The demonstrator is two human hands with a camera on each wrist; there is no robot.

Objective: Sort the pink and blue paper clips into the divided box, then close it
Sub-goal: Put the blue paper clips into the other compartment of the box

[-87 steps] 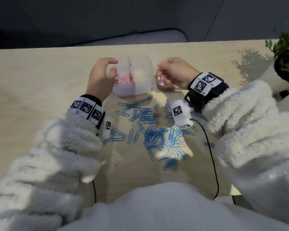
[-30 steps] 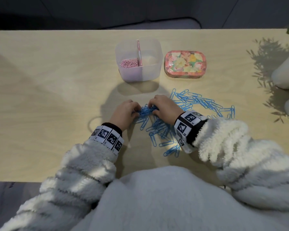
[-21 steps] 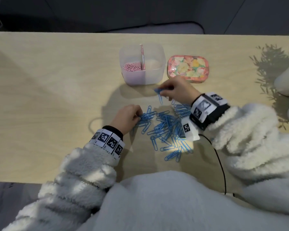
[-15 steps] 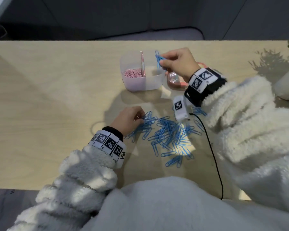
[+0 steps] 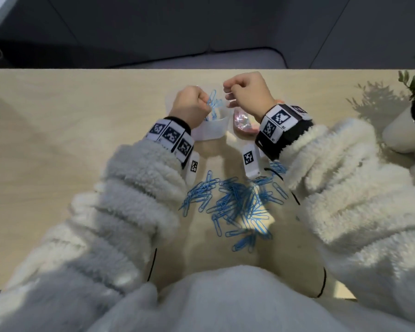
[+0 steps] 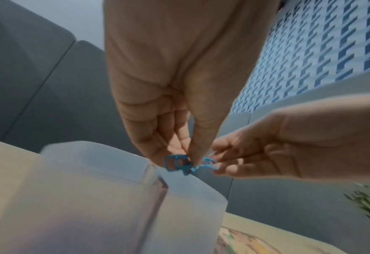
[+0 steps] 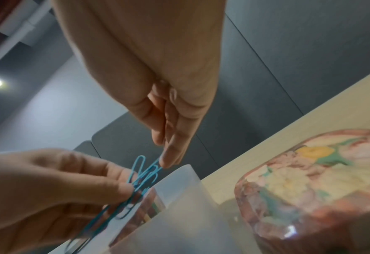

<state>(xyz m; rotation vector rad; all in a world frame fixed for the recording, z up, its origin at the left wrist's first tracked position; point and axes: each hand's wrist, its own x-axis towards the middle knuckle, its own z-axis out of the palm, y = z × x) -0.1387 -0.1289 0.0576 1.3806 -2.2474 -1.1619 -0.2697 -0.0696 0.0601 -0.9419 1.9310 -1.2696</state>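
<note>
The translucent divided box [image 5: 210,133] stands at the far middle of the table, its left half hidden under my left hand [image 5: 207,105]. That hand pinches a bundle of blue paper clips [image 5: 213,103] just above the box's right side. My right hand [image 5: 228,92], fingers curled, meets it from the right. In the right wrist view the right hand [image 7: 166,162] pinches the tip of one blue clip [image 7: 146,173] in that bundle, above the box [image 7: 179,202]. The left wrist view shows the left hand [image 6: 188,161] holding the clips [image 6: 176,164] over the box rim [image 6: 119,165]. A pile of blue clips [image 5: 237,204] lies near me.
The floral lid [image 5: 241,123] lies just right of the box, close under my right wrist; it also shows large in the right wrist view as the lid [image 7: 310,180]. A white pot with a plant [image 5: 403,133] stands at the table's right edge. Wrist cables trail near the pile.
My left hand has left the pile and risen to the box with a bundle of blue clips. The right hand, over the box half a second ago, now meets that bundle.
</note>
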